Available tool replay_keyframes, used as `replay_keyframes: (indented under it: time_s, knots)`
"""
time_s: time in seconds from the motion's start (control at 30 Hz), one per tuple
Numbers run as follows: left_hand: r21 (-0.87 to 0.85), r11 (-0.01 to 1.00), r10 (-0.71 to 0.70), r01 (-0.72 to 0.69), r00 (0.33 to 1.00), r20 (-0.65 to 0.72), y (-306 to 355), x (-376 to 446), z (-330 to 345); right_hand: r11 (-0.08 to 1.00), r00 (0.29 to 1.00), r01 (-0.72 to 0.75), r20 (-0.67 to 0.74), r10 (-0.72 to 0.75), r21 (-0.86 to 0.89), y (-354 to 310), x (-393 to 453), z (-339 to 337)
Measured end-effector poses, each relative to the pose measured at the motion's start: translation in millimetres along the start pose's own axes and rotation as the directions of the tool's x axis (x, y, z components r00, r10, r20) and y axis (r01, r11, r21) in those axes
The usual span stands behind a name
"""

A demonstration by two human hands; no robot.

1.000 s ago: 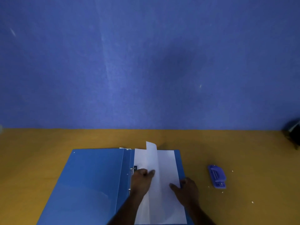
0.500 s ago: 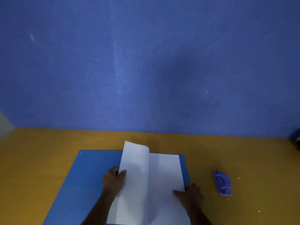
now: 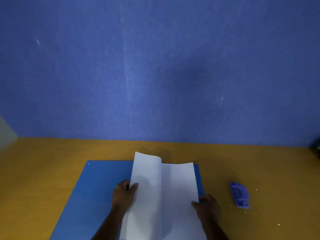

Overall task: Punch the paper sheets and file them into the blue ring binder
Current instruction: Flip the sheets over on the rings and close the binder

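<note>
Pinched between my left hand's [image 3: 123, 196] thumb and fingers was the left edge of a white paper sheet [image 3: 147, 184], lifted and curled over from right to left. My right hand [image 3: 207, 207] lay flat with its fingers pressed on the right edge of the paper beneath [image 3: 180, 187], holding nothing, only pinning it down. I could count one raised sheet; how many sheets lay under it I could not tell, since they showed as a single white face.

All of this sat on the one blue ring binder [image 3: 97, 187], which lay open and flat on the yellow-brown table [image 3: 43, 170]. Its left cover was bare, and a narrow blue strip of its right cover showed just beside the right edge of the paper. The raised sheet hid the middle of the binder, so I could not see the rings.

To the right, well apart from the binder, one small blue hole punch [image 3: 239, 194] rested on the table. A few white paper specks [image 3: 278, 224] lay scattered near it. Behind the table rose a plain blue wall [image 3: 155, 66], and a dark object [image 3: 316, 148], too cut off to tell, stood at the far right edge.
</note>
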State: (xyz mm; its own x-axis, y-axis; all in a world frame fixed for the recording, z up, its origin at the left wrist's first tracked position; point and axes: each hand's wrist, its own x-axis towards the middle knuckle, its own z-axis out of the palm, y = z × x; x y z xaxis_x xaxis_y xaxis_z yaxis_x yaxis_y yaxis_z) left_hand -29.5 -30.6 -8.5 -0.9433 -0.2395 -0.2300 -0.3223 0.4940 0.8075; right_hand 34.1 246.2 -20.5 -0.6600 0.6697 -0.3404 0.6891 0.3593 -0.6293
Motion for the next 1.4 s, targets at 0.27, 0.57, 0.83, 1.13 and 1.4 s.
replay_keyframes:
  time_s: [0.27, 0.57, 0.83, 1.13, 1.4]
  knots:
    - [-0.044, 0.988, 0.153, -0.148, 0.975, 0.163, 30.9, -26.0, 24.6, 0.999, 0.998, 0.015, 0.059, -0.016, 0.028, 6.0, 3.3, -4.5]
    - [-0.052, 0.976, 0.216, -0.211, 0.915, 0.340, 48.2, -45.7, 52.6, 0.997, 0.990, 0.077, 0.117, -0.078, 0.016, 2.5, 0.3, -12.2]
    - [-0.003, 0.957, 0.271, -0.289, 0.892, 0.362, 49.7, -53.3, 69.9, 0.984, 0.946, 0.126, 0.284, -0.156, 0.123, -19.6, -16.7, -19.1]
    - [-0.314, 0.945, 0.164, -0.096, 0.966, 0.199, 67.8, -60.8, 58.2, 0.923, 0.838, 0.307, 0.394, -0.378, 0.232, -46.3, -59.2, 3.6]
    - [-0.160, 0.978, 0.133, -0.131, 0.991, 0.002, 37.4, -28.1, 18.9, 0.915, 0.824, 0.262, 0.423, -0.377, 0.307, -43.5, -61.4, 11.9]
